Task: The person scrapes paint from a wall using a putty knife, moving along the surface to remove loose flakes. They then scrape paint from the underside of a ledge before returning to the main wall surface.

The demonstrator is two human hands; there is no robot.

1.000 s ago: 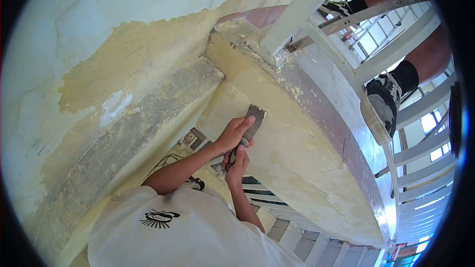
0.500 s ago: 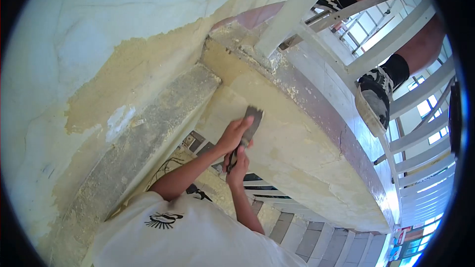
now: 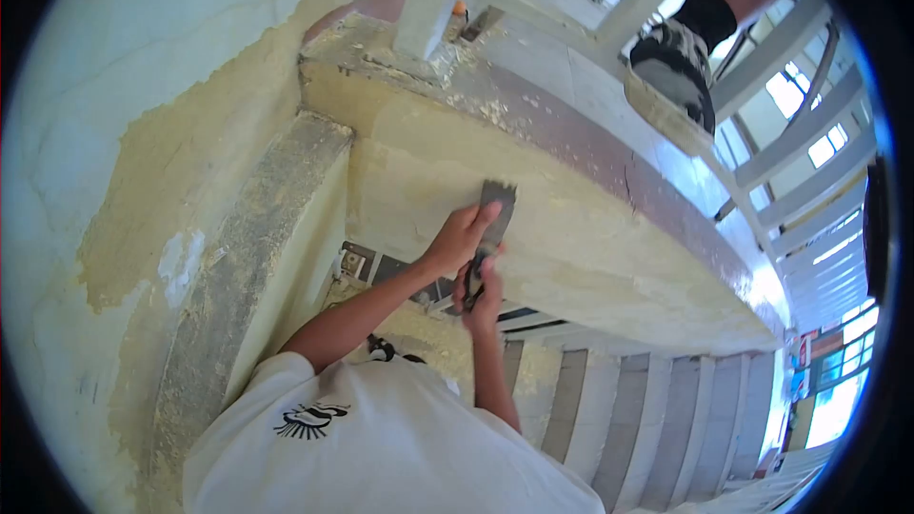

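Observation:
A paint scraper [image 3: 497, 202] with a wide grey blade and dark handle has its blade edge against the yellowish wall face [image 3: 590, 238] below the landing. My left hand [image 3: 461, 240] grips the scraper at its blade, thumb laid along the metal. Lower down, my right hand [image 3: 483, 293] is wrapped round the handle. Patches of peeled, uneven paint mark the wall about the blade.
On the left, a wall [image 3: 162, 190] has peeling paint above a rough grey ledge [image 3: 257, 190]. White railings [image 3: 657, 0] line the landing, where another person's shoe [image 3: 674, 76] rests. Stairs [image 3: 619, 409] descend below, and paint flakes lie along the landing edge [image 3: 533, 114].
My view has turned, so the landing and railings sit further left and higher. Both hands keep hold of the scraper, its blade now slightly further along the wall to the right.

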